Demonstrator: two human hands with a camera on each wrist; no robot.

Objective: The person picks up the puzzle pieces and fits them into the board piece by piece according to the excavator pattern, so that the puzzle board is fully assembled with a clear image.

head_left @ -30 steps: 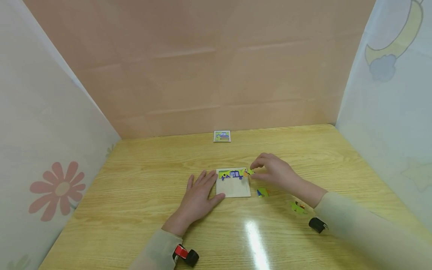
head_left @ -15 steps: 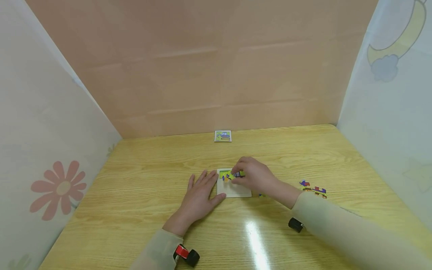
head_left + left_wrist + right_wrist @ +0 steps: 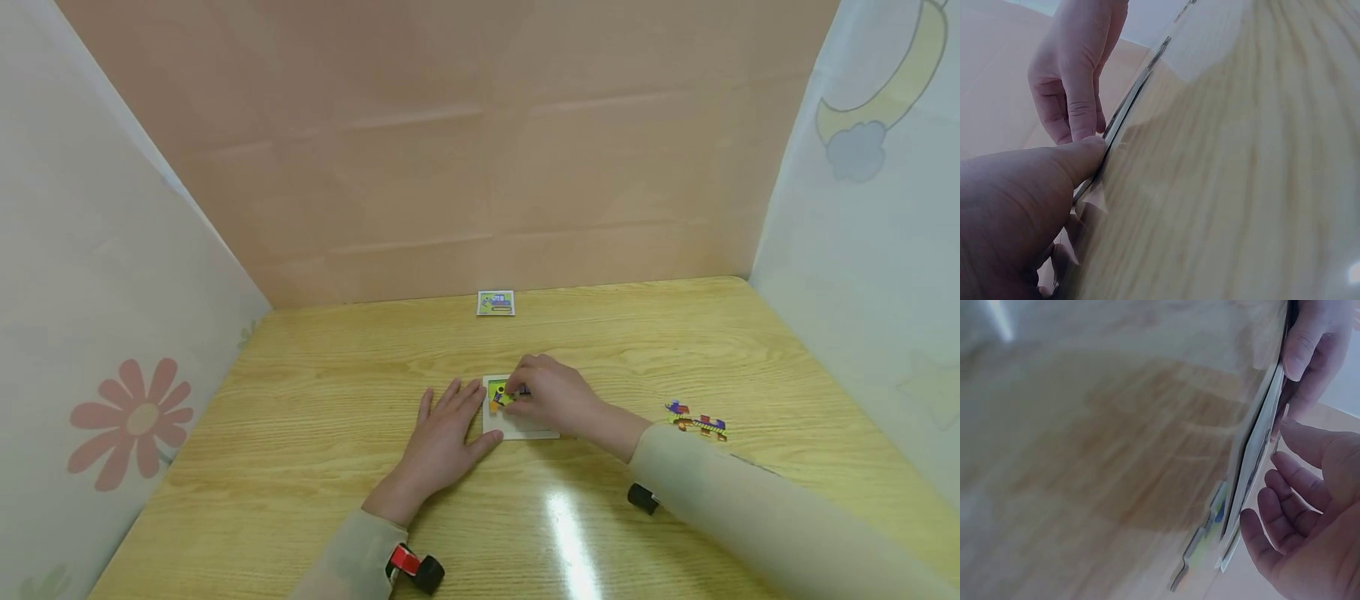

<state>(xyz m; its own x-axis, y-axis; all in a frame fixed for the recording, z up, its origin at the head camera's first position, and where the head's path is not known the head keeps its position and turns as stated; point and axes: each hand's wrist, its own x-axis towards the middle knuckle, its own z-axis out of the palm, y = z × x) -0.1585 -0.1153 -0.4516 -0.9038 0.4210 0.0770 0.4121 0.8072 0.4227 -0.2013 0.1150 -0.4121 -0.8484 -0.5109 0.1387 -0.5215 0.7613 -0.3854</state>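
A shallow white puzzle tray (image 3: 516,430) lies on the wooden table in the head view, part of a green vehicle picture set along its top. My left hand (image 3: 444,437) lies beside it, fingers straight along the left edge, thumb at the front corner. Over the tray's left part, my right hand (image 3: 557,397) pinches a green and orange jigsaw piece (image 3: 503,400) between thumb and fingertips. This hand hides the tray's right part. In the right wrist view, another jigsaw piece (image 3: 1200,532) lies on the table beside the tray.
Several loose colourful jigsaw pieces (image 3: 703,426) lie on the table beyond the right forearm. A small picture card (image 3: 496,303) with a similar vehicle lies near the back edge. Cloth-like walls enclose the table at the back (image 3: 480,167) and both sides.
My right hand has carried the jigsaw piece leftward from the tray's right edge to its left part. The forearm now uncovers some loose pieces and covers others. My left hand stays put.
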